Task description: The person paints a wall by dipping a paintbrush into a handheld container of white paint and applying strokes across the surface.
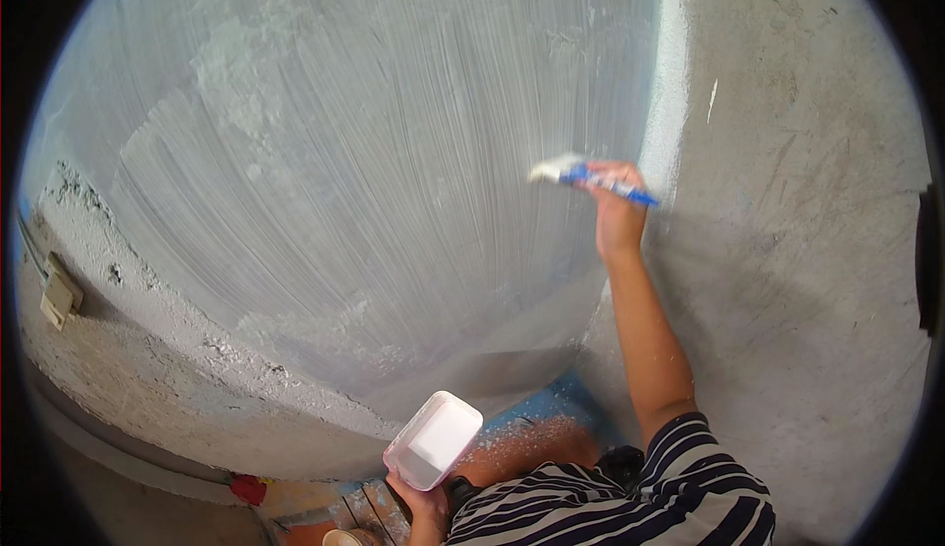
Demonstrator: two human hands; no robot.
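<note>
My right hand (619,210) grips a paintbrush (605,183) with a blue handle and pale, paint-covered bristles. The brush is raised in front of a wall panel (413,140) streaked with thin white paint; whether the bristles touch it I cannot tell. Low in the view, my left hand (424,500) holds a rectangular plastic tub (435,439) by its near end. White paint lies inside the tub, which is tilted.
A bare concrete wall (782,250) meets the painted one at a white-edged corner on the right. An electrical box (62,292) with a cable is mounted at far left. Below are a paint-spattered blue sheet (546,406), a red object (248,488) and a round container (345,538).
</note>
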